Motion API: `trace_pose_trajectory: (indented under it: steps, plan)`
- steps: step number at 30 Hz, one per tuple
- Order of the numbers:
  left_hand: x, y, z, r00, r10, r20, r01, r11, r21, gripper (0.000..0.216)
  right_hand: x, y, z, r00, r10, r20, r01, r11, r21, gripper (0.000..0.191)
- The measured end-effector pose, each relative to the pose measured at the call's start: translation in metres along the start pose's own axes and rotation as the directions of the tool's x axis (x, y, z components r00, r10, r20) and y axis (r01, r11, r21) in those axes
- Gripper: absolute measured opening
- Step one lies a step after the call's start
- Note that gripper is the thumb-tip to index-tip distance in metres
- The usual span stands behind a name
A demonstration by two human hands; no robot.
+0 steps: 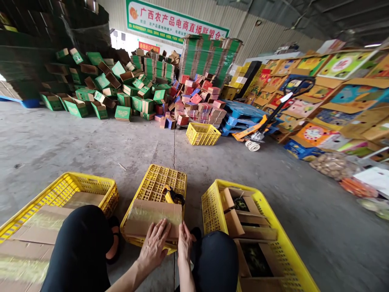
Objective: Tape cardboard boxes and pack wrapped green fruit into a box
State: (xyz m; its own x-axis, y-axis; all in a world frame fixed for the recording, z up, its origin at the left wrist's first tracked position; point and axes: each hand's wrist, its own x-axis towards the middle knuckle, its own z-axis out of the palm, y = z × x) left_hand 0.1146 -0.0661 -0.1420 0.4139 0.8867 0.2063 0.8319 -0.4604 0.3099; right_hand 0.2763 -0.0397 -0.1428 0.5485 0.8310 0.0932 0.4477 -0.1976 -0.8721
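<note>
A taped, closed cardboard box (153,210) lies on an upturned yellow crate (164,178) between my knees. My left hand (154,239) rests on the box's top with its fingers stretched out over the shiny tape. Against the right end of the same box is my right hand (184,240), its fingers extended upward along the edge, partly hidden from view. A yellow and black tape dispenser (173,196) sits just behind the box on the crate, apart from both hands.
Taped boxes fill the yellow crate (91,178) at left. Open boxes with dark contents stand in the right yellow crate (275,217). Farther off are another yellow crate (203,134), a pallet jack (261,129), blue pallets (243,111) and heaped green boxes (123,112).
</note>
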Motion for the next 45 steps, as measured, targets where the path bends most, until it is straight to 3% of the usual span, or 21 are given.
trace_pose_trajectory:
  steps: [5,9,13,18,22,25,29,33,39,45]
  plan:
    - [-0.002,-0.029,-0.002,0.993,0.079,-0.084,-0.079,0.997,-0.002,0.089,-0.001,0.009,0.007,0.999,-0.034,0.025,0.035,0.998,-0.043,0.089]
    - [-0.008,-0.055,-0.004,0.987,0.115,-0.112,-0.112,0.993,0.032,0.091,-0.008,0.017,0.015,0.951,-0.308,-0.004,0.305,0.942,-0.141,0.077]
    - [-0.012,-0.083,-0.010,0.990,0.079,-0.117,-0.072,0.995,0.065,0.086,-0.012,0.020,0.012,0.863,-0.495,0.097,0.496,0.797,-0.346,0.066]
    - [-0.010,-0.126,-0.019,0.982,-0.025,-0.187,0.043,0.995,0.091,0.074,-0.003,-0.002,-0.001,0.819,-0.456,0.349,0.573,0.614,-0.544,0.057]
    - [-0.010,-0.149,-0.018,0.953,-0.100,-0.287,0.111,0.994,0.021,0.077,0.013,-0.025,-0.004,0.771,-0.376,0.514,0.628,0.585,-0.513,0.066]
    - [-0.011,-0.144,-0.013,0.936,-0.150,-0.318,0.140,0.989,-0.055,0.083,0.018,-0.029,-0.002,0.750,-0.390,0.534,0.650,0.587,-0.484,0.079]
    - [-0.014,-0.127,-0.011,0.932,-0.203,-0.300,0.196,0.979,-0.054,0.090,0.009,-0.025,0.006,0.774,-0.381,0.506,0.622,0.610,-0.491,0.091]
    - [-0.015,-0.119,-0.018,0.943,-0.186,-0.275,0.194,0.981,0.000,0.088,-0.009,-0.035,0.024,0.781,-0.350,0.517,0.608,0.618,-0.499,0.090]
    - [-0.007,-0.112,-0.021,0.960,-0.062,-0.273,0.093,0.990,0.102,0.080,-0.022,-0.056,0.039,0.681,-0.365,0.635,0.697,0.590,-0.408,0.064]
    - [-0.006,-0.111,-0.026,0.973,0.006,-0.233,0.025,0.991,0.133,0.078,-0.013,-0.062,0.029,0.565,-0.345,0.749,0.753,0.588,-0.297,0.076]
